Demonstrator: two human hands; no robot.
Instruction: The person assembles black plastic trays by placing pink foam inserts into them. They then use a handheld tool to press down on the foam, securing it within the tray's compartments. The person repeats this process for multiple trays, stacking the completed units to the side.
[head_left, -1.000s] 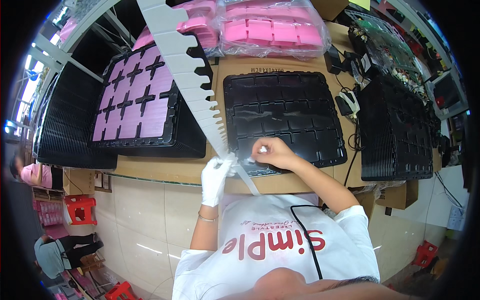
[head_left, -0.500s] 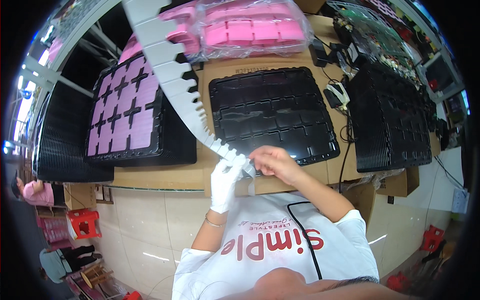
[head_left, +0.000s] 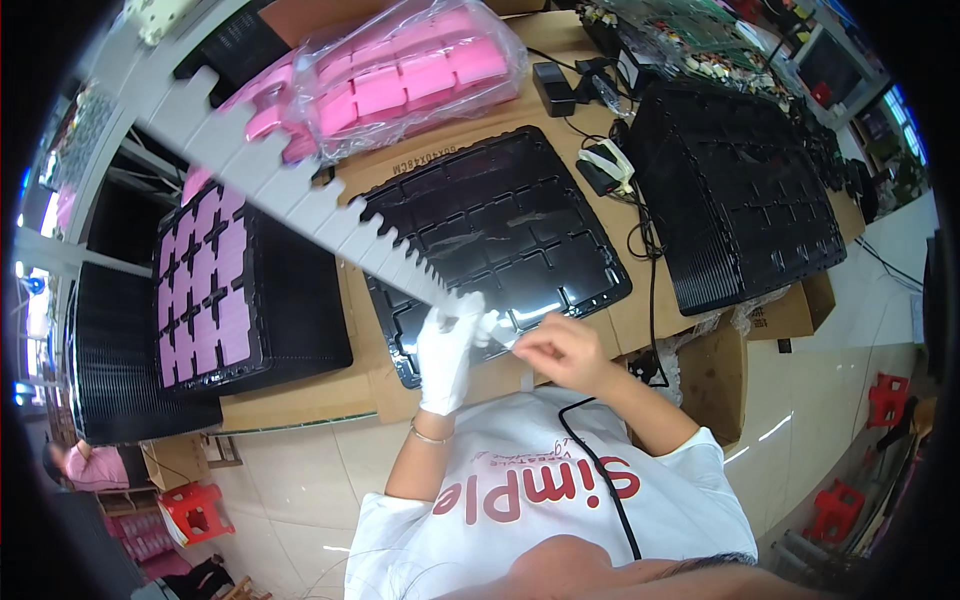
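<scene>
A long, pale grey-white strip (head_left: 290, 205) with notches along one edge rises from my hands toward the upper left, past the table. My left hand (head_left: 445, 360), in a white glove, is closed around its near end. My bare right hand (head_left: 568, 352) sits just to the right, fingertips pinched at a small pale end piece (head_left: 505, 338) coming out of the glove. Whether that piece belongs to the strip I cannot tell. Behind both hands, a shiny black plastic tray (head_left: 505, 255) with moulded compartments lies on cardboard.
To the left stand a stack of black trays (head_left: 300, 280) with pink-purple pieces (head_left: 205, 290) on top and another black stack (head_left: 120, 350). Pink foam parts (head_left: 410, 75) in clear plastic lie at the back. Right are black cables (head_left: 645, 235) and a tall tray stack (head_left: 740, 200).
My view has turned, so the table appears rotated and shifted left. The strip now slants more to the left. My right hand has drawn slightly away from the glove.
</scene>
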